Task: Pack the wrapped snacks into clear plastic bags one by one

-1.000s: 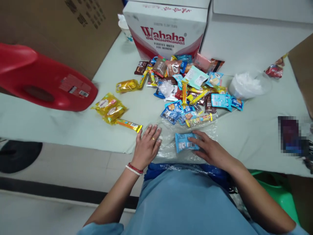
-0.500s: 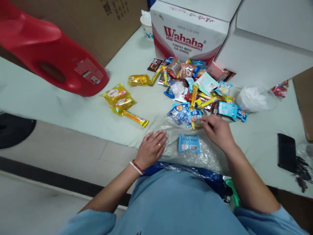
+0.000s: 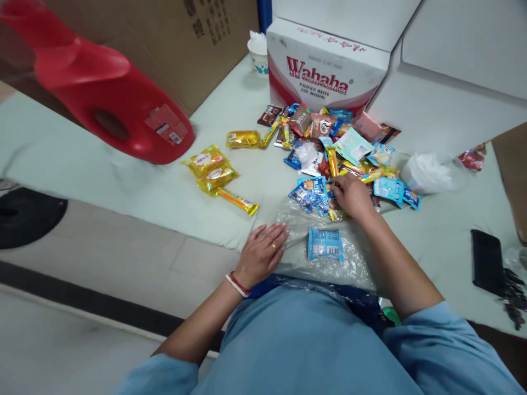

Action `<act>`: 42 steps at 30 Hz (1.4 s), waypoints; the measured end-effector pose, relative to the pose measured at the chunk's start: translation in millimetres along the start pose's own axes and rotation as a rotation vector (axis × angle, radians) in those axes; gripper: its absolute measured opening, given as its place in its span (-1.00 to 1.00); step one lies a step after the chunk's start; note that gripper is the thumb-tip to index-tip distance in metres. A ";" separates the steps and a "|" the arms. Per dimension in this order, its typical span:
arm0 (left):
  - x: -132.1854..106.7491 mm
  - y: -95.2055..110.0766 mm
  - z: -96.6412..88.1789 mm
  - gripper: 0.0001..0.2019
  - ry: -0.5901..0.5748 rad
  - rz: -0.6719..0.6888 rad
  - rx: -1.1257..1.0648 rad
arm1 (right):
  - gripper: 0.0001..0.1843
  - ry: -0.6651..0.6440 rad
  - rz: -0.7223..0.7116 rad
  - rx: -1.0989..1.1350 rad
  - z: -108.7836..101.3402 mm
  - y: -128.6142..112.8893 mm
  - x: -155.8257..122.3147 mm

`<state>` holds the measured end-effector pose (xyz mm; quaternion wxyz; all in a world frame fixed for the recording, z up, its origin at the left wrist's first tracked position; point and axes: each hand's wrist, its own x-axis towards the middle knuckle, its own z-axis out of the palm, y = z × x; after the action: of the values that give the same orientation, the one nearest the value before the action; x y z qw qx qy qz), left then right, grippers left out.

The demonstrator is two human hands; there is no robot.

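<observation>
With the blue pack (image 3: 325,244) as the centre of the clock and twelve pointing away from the wearer, the left hand (image 3: 265,249) lies at nine, palm down and spread nearly flat, fingers extended and slightly apart; it grips nothing and presses on the edge of the plastic sheet (image 3: 354,263). The blue pack rests on that sheet, apart from both hands, its barcode facing up. At one o'clock the right hand (image 3: 353,196) reaches to the near edge of the snack pile (image 3: 349,144), back of the hand up, fingers bent, thumb and forefinger tips close together; whether they pinch anything cannot be told, as the hand covers what is under it. A cluster of blue packets (image 3: 308,193) lies beside those fingertips, between eleven and twelve. The snack pile spreads at twelve, reaching back to the Wahaha box (image 3: 325,74). At ten are the yellow packs (image 3: 214,169), with a yellow stick (image 3: 237,201) at their near end, and farther out the red jug (image 3: 123,104), which leans. At eleven a yellow roll (image 3: 242,139) lies near the pile, and well beyond it is a paper cup (image 3: 259,59) beside the Wahaha box. A clear tub (image 3: 432,173) with white plastic in it is at two, in front of a white box (image 3: 444,112) at one. The phone (image 3: 487,260) lies at three, well apart from the hands, on the pale green cloth (image 3: 436,247).
</observation>
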<state>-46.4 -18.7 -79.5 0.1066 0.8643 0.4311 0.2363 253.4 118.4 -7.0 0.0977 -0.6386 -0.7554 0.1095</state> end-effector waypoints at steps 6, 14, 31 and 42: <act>-25.4 -7.3 -33.5 -0.17 -0.026 0.166 -0.122 | -0.75 0.019 -0.311 0.328 -32.4 17.9 -120.1; -41.8 -15.7 -19.2 -0.32 -0.170 0.342 0.021 | -0.41 -0.146 -0.301 0.027 6.6 49.4 -268.9; 70.5 5.8 -29.1 -0.52 -0.273 -0.584 -0.119 | -0.48 -0.205 0.340 0.417 -11.1 79.8 -151.2; 81.1 15.8 -22.9 -0.56 -0.339 -0.716 0.059 | -0.74 0.142 -0.424 0.221 -19.1 -21.0 -162.7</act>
<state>-5.0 35.8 -27.9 0.2269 0.6887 0.6881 0.0255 265.9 -44.7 16.2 0.2406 -0.4575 -0.8471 0.1234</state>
